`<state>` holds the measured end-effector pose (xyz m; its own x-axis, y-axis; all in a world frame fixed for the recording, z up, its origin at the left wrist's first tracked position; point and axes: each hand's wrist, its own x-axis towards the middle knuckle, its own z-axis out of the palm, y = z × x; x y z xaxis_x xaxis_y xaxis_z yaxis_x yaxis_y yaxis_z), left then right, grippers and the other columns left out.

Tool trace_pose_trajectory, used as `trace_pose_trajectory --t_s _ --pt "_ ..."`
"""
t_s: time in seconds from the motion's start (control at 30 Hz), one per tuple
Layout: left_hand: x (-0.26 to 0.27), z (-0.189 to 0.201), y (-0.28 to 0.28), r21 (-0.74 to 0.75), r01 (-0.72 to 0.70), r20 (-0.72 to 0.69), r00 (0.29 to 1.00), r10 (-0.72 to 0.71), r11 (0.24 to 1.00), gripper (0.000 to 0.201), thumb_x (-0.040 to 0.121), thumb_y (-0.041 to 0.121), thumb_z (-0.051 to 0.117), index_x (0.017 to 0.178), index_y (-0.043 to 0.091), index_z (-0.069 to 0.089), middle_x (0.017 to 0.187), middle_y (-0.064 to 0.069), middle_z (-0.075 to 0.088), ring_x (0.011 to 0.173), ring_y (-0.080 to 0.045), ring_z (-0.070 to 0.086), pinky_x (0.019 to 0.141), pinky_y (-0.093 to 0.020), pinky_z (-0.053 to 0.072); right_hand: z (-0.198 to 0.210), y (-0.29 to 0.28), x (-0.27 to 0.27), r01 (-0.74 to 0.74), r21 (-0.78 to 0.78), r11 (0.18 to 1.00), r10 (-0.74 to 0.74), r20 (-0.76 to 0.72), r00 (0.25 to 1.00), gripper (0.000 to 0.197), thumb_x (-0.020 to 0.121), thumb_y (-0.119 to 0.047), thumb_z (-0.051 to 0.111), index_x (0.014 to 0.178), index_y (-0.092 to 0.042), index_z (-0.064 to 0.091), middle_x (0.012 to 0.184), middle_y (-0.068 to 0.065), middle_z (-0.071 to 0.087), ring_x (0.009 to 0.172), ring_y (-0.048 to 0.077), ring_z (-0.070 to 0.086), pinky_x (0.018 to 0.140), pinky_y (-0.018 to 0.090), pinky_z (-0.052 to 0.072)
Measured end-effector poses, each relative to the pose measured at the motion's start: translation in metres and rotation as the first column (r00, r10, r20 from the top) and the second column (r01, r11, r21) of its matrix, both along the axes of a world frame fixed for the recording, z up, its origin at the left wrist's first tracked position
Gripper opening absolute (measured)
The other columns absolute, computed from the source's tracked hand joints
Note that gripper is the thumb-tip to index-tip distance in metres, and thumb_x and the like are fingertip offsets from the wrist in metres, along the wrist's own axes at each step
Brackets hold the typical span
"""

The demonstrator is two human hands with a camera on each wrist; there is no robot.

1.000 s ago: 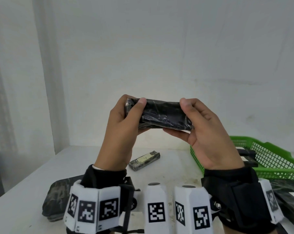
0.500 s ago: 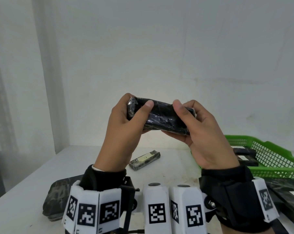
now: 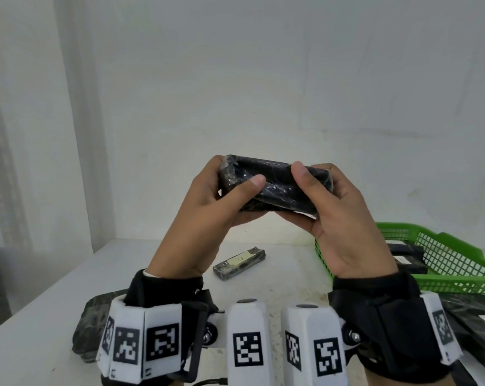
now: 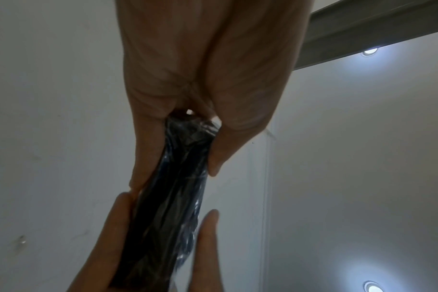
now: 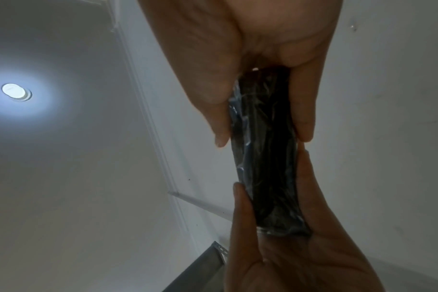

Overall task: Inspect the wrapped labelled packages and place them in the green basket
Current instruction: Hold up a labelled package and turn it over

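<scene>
Hands first: my left hand [image 3: 196, 227] and my right hand [image 3: 344, 229] both grip one black wrapped package [image 3: 274, 188], raised in the air in front of a pale wall [image 3: 263, 79], well above the table. On each side the thumb lies over the near face and the other fingers curl underneath, so the package is clamped at both ends and sits roughly level, its right end tipped slightly down. From the left wrist view the left hand [image 4: 203, 79] closes over the end of the package [image 4: 173, 197], and the glossy film on it is creased; the right wrist view shows the right hand [image 5: 258, 65] pinching the package [image 5: 265, 150] the same way. A sliver of white shows at its lower right edge, possibly a label, though I cannot be sure from here. Below, the white table [image 3: 55, 316] is scuffed and lightly stained. A smaller wrapped package with a pale label [image 3: 239, 263] lies flat on it, near the middle. The green basket [image 3: 458, 263] stands to the right on the table, with dark labelled packages [image 3: 408, 257] already inside. A dark mottled parcel [image 3: 91, 330] lies at the near left, partly hidden behind my wrist band, and more dark wrapped material [image 3: 475, 324] lies at the near right. Overhead, the wrist views catch round ceiling lights [image 5: 15, 91] and a grey beam [image 4: 363, 29].
</scene>
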<state>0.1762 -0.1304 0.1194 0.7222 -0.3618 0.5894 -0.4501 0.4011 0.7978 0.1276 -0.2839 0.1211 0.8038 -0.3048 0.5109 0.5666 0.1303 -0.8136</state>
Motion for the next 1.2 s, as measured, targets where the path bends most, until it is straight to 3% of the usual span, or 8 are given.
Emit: trace_pose_trajectory --t_s 0.17,0.33,0.5,0.67,0.83,0.93,1.03,1.2 --pt "0.001 0.002 0.002 -0.034 -0.008 -0.034 0.999 0.007 0.999 0.048 0.084 0.03 0.068 0.122 0.003 0.057 0.116 -0.013 0.071 0.106 -0.022 0.07 0.085 -0.035 0.059 0.004 -0.004 -0.004 -0.161 0.018 0.987 0.161 -0.025 0.987 0.057 0.075 -0.031 0.067 0.126 -0.008 0.057 0.12 0.01 0.069 0.108 0.019 0.069 0.086 0.03 0.058" --pt "-0.001 0.003 0.003 -0.037 0.029 -0.016 0.999 -0.03 0.999 0.049 0.082 0.025 0.067 0.123 0.0 0.056 0.118 -0.016 0.07 0.105 -0.023 0.071 0.082 -0.032 0.059 0.003 -0.006 -0.003 -0.057 0.001 0.998 0.057 0.048 0.997 0.041 0.078 -0.026 0.067 0.117 -0.013 0.065 0.106 0.005 0.074 0.101 0.018 0.071 0.076 0.026 0.058" --pt "0.0 0.003 0.005 -0.043 0.009 -0.011 1.0 -0.009 0.999 0.044 0.086 0.022 0.065 0.122 0.0 0.055 0.117 -0.017 0.07 0.105 -0.026 0.071 0.08 -0.036 0.06 0.003 -0.007 -0.003 -0.139 -0.028 0.99 0.14 0.02 0.99 0.053 0.074 -0.036 0.065 0.123 -0.016 0.062 0.113 0.003 0.072 0.107 0.017 0.069 0.085 0.03 0.058" --pt "-0.002 0.005 0.004 0.006 0.034 -0.033 0.999 -0.034 0.999 0.056 0.09 0.048 0.054 0.126 0.004 0.054 0.121 -0.012 0.069 0.112 -0.026 0.068 0.086 -0.045 0.059 0.002 -0.011 -0.001 -0.112 -0.023 0.993 0.113 0.052 0.992 0.034 0.077 -0.025 0.063 0.11 -0.016 0.062 0.099 0.001 0.072 0.095 0.015 0.069 0.088 0.032 0.058" --pt "0.003 0.001 0.002 -0.04 -0.057 -0.009 0.998 0.057 0.998 0.013 0.102 0.012 0.044 0.1 0.009 0.057 0.1 -0.007 0.072 0.098 -0.022 0.07 0.088 -0.042 0.059 0.002 -0.01 -0.002 -0.14 -0.055 0.989 0.142 0.036 0.989 0.029 0.076 -0.023 0.063 0.105 -0.017 0.062 0.095 0.0 0.071 0.089 0.013 0.069 0.086 0.031 0.059" --pt "0.005 0.001 0.005 -0.058 -0.062 0.058 0.996 0.065 0.996 0.006 0.093 0.012 0.051 0.092 0.013 0.057 0.088 0.003 0.069 0.086 -0.012 0.067 0.085 -0.035 0.059 0.003 -0.008 -0.004 -0.175 -0.04 0.984 0.174 -0.029 0.984 0.052 0.07 -0.036 0.066 0.118 -0.017 0.06 0.094 -0.003 0.072 0.095 0.018 0.07 0.089 0.036 0.058" --pt "0.004 0.0 0.008 -0.081 -0.054 0.117 0.991 0.063 0.995 0.014 0.081 0.012 0.051 0.087 0.021 0.06 0.106 0.003 0.06 0.091 -0.007 0.062 0.079 -0.027 0.056 0.003 -0.007 -0.005 -0.195 -0.041 0.98 0.191 -0.094 0.977 0.065 0.065 -0.052 0.063 0.119 -0.017 0.06 0.103 -0.002 0.072 0.109 0.021 0.068 0.091 0.041 0.058" --pt "0.002 0.003 0.009 -0.074 -0.082 0.115 0.989 0.09 0.994 0.02 0.076 0.01 0.051 0.083 0.025 0.061 0.113 -0.01 0.045 0.082 -0.01 0.057 0.074 -0.023 0.049 0.001 -0.009 -0.002 -0.168 -0.064 0.984 0.165 -0.058 0.985 0.037 0.074 -0.03 0.065 0.108 -0.014 0.068 0.1 0.007 0.07 0.095 0.02 0.068 0.087 0.037 0.058"
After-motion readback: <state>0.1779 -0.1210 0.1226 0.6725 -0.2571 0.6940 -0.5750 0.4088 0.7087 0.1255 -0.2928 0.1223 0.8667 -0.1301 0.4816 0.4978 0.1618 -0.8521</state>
